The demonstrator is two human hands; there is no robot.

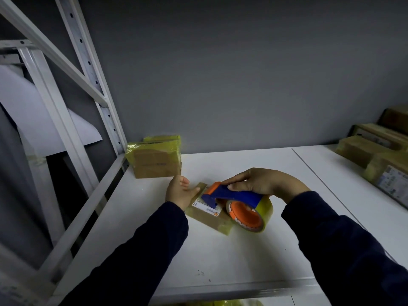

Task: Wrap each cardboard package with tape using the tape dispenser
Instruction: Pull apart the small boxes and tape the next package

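White surface [220, 257] carries everything. Taped package [154, 157] sits back left, with more packages [373, 151] stacked at the right edge. Centre: right grip [262, 182] is clamped round the blue handle of the tape dispenser [234, 196], whose nose is down on the flat cardboard package [209, 219], over its label [206, 206]. Left grip [180, 192] holds the package's left end, thumb on top. Judgement: the package is light, stiff and likely to slide, so hold it at the ends.

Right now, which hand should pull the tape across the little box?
The right hand: it grips the tape dispenser, whose front end sits on the small package. The left hand holds the package's far end steady.
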